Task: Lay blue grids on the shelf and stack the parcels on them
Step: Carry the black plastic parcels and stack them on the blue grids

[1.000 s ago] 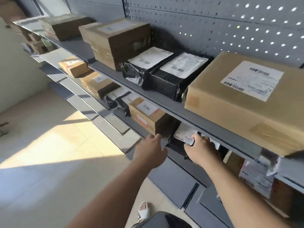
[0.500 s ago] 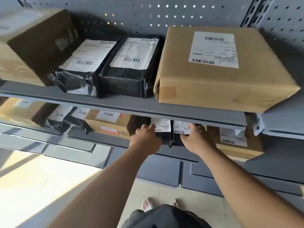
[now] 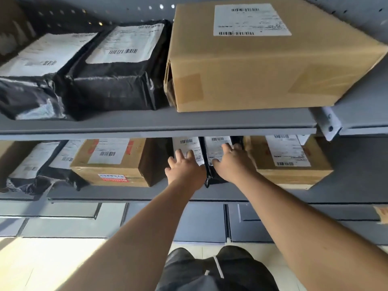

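Deeper under the grey metal upper shelf (image 3: 189, 124) than half a second ago, your arms now reach onto the lower grey shelf (image 3: 126, 193). Up top, a large tan cardboard box with a white label (image 3: 262, 66) sits beside two black plastic mailers (image 3: 113, 89). Below, two slim black labelled parcels (image 3: 214, 177) stand side by side between a red-taped brown carton (image 3: 109, 164) and a tan labelled carton (image 3: 289, 162). Your left grip (image 3: 184, 168) and right grip (image 3: 233, 162) lie open, fingers spread flat on one parcel each, clasping nothing.
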`<state>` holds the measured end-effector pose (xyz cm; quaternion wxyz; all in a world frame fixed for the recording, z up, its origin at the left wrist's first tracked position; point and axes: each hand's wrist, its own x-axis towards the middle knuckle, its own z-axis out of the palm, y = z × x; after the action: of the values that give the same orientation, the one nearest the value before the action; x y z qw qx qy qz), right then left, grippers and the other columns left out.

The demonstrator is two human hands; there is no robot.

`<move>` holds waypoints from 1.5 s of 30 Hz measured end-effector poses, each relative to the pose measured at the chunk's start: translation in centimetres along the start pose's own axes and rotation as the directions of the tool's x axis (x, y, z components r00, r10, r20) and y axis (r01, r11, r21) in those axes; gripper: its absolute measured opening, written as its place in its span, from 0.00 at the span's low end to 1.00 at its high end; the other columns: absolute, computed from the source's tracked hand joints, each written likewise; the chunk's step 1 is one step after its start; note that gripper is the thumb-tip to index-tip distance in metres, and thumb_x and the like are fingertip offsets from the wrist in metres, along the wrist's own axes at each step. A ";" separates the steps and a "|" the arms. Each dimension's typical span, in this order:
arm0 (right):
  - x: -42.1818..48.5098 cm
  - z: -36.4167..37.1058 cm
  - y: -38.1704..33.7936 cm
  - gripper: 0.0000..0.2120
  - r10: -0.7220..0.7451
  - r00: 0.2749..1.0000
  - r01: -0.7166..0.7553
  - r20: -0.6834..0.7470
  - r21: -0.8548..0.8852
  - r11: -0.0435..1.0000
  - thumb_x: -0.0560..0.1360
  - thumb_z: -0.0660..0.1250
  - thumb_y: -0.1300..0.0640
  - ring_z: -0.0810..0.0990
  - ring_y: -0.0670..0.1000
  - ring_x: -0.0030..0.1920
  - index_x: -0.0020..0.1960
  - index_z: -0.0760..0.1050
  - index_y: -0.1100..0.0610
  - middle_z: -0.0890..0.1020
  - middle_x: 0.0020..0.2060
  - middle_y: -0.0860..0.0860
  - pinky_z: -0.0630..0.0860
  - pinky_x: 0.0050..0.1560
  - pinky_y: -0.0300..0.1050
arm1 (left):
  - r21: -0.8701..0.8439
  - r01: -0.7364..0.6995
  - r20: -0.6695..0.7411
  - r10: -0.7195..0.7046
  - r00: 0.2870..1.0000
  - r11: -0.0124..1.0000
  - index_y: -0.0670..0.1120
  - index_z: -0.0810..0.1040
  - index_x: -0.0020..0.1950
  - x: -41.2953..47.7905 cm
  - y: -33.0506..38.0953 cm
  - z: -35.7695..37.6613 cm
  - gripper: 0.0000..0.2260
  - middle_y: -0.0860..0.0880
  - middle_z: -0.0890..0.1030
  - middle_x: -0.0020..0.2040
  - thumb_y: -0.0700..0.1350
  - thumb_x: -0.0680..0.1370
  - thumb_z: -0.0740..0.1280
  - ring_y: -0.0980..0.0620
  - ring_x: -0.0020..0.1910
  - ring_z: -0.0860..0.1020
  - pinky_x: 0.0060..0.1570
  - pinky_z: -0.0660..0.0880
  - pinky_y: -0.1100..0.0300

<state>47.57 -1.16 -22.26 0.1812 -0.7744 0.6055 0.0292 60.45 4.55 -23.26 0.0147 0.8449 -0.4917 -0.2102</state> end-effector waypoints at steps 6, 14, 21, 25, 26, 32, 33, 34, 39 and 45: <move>2.5 2.3 -0.7 0.28 -0.012 0.995 0.012 -0.094 -0.008 1.000 0.80 0.60 0.42 0.70 0.63 0.67 0.76 0.62 0.54 0.67 0.69 0.61 0.71 0.61 0.53 | -0.063 0.048 -0.001 -0.048 0.999 0.997 0.56 0.50 0.82 2.8 0.1 2.5 0.30 0.47 0.46 0.83 0.59 0.82 0.57 0.36 0.80 0.50 0.74 0.57 0.38; 5.9 4.8 -0.7 0.26 0.068 0.996 -0.063 -0.056 0.090 0.994 0.81 0.55 0.39 0.65 0.64 0.69 0.77 0.62 0.47 0.61 0.75 0.59 0.67 0.65 0.58 | -0.082 0.038 -0.038 -0.041 0.998 0.996 0.57 0.46 0.82 5.5 -0.6 4.5 0.34 0.49 0.44 0.83 0.67 0.80 0.52 0.34 0.81 0.45 0.74 0.53 0.36; 7.0 6.4 -0.8 0.29 0.125 0.991 -0.116 -0.049 0.148 0.982 0.78 0.58 0.34 0.61 0.65 0.72 0.76 0.60 0.42 0.53 0.79 0.55 0.63 0.67 0.61 | -0.008 -0.001 -0.010 0.001 1.000 1.000 0.60 0.42 0.82 6.4 -2.3 4.3 0.42 0.51 0.40 0.83 0.72 0.74 0.57 0.37 0.81 0.44 0.76 0.52 0.36; 6.9 6.7 -0.9 0.34 0.138 0.989 -0.130 -0.051 0.137 0.982 0.74 0.62 0.33 0.61 0.65 0.72 0.76 0.58 0.42 0.51 0.80 0.55 0.64 0.65 0.62 | 0.011 0.005 0.004 -0.005 1.000 1.000 0.62 0.43 0.81 6.0 -2.7 4.1 0.44 0.54 0.41 0.83 0.69 0.71 0.63 0.37 0.76 0.58 0.69 0.64 0.40; 6.8 6.8 -0.9 0.36 0.141 0.989 -0.135 -0.043 0.128 0.983 0.73 0.63 0.33 0.61 0.65 0.72 0.77 0.57 0.41 0.51 0.80 0.55 0.64 0.65 0.62 | 0.009 0.011 0.012 -0.011 1.000 1.000 0.62 0.43 0.80 5.8 -2.7 3.9 0.44 0.55 0.41 0.82 0.69 0.71 0.64 0.37 0.75 0.59 0.67 0.66 0.41; 4.9 6.4 -0.8 0.36 0.153 0.988 -0.152 0.001 0.134 0.979 0.69 0.69 0.37 0.66 0.66 0.66 0.72 0.61 0.43 0.55 0.77 0.56 0.68 0.61 0.60 | 0.016 0.029 0.070 -0.030 0.997 0.999 0.64 0.41 0.80 4.1 -3.3 3.5 0.48 0.57 0.39 0.82 0.67 0.70 0.68 0.38 0.75 0.59 0.65 0.66 0.41; 4.5 6.3 -0.7 0.35 0.155 0.988 -0.156 0.015 0.150 0.976 0.68 0.70 0.37 0.66 0.66 0.65 0.72 0.61 0.42 0.55 0.76 0.56 0.69 0.60 0.60 | 0.022 0.028 0.068 -0.029 0.997 0.999 0.64 0.41 0.80 3.7 -3.4 3.5 0.47 0.57 0.40 0.82 0.67 0.70 0.68 0.38 0.74 0.59 0.65 0.66 0.42; 4.1 6.1 -0.6 0.34 0.156 0.987 -0.158 0.025 0.159 0.975 0.68 0.70 0.38 0.67 0.66 0.65 0.71 0.62 0.42 0.56 0.75 0.56 0.69 0.59 0.59 | 0.024 0.029 0.067 -0.031 0.997 0.999 0.64 0.42 0.80 3.2 -3.5 3.4 0.47 0.57 0.41 0.82 0.67 0.70 0.69 0.38 0.74 0.60 0.64 0.66 0.42; 1.4 4.8 -0.3 0.34 0.141 0.989 -0.146 0.046 0.131 0.981 0.69 0.68 0.36 0.66 0.65 0.66 0.72 0.63 0.42 0.59 0.75 0.52 0.68 0.58 0.59 | 0.004 0.049 0.075 -0.050 0.996 0.999 0.65 0.49 0.78 0.4 -3.6 2.4 0.44 0.57 0.47 0.81 0.64 0.69 0.70 0.37 0.71 0.64 0.61 0.69 0.42; -2.6 2.2 -0.2 0.34 0.113 0.987 -0.133 0.110 0.184 0.974 0.70 0.63 0.35 0.67 0.65 0.66 0.74 0.63 0.40 0.62 0.74 0.47 0.68 0.62 0.61 | -0.034 0.115 0.102 -0.111 0.989 0.993 0.65 0.52 0.79 -4.3 -3.0 0.4 0.41 0.57 0.51 0.80 0.63 0.71 0.68 0.37 0.71 0.65 0.64 0.68 0.42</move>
<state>47.46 1.97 -23.53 0.2823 -0.7120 0.6426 0.0207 60.93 9.81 -22.80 -0.0051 0.8593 -0.4390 -0.2625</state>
